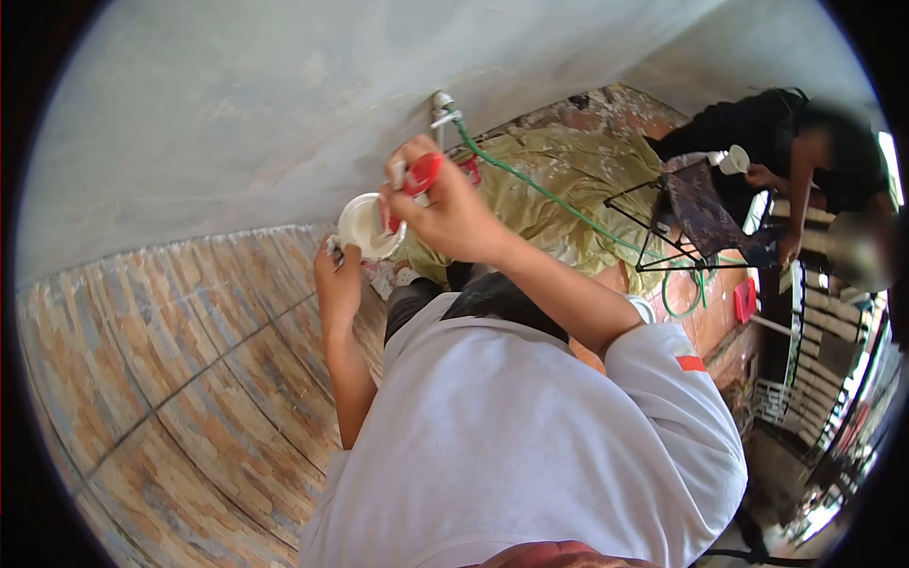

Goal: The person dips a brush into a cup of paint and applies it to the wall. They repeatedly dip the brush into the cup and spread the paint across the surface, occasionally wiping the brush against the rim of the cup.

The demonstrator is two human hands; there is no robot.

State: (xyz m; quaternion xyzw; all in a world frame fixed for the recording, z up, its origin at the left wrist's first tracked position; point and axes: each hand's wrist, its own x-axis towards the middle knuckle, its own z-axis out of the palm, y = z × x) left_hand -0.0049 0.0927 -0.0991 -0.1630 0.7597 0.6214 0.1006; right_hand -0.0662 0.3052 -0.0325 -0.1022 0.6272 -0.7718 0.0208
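My left hand (pixel 339 289) grips a round white tub (pixel 358 227) from below and the side, thumb near its rim. Pale, creamy paint-like stuff lies inside the tub, and there are white smears on my fingers. Just above and to the right, my right hand (pixel 450 213) is closed around a red-handled tool (pixel 423 174). The tool's lower red part reaches down over the right side of the tub's opening; its working end is hidden there.
A grey wall (pixel 237 123) rises ahead, with a tap (pixel 443 102) and green hose (pixel 540 187). A crumpled yellowish sheet (pixel 559 161) covers the floor. At right, a person (pixel 805 156) holds a white cup (pixel 734 160) beside a folding stool (pixel 701 213). Wood-patterned tiles (pixel 189 379) are at left.
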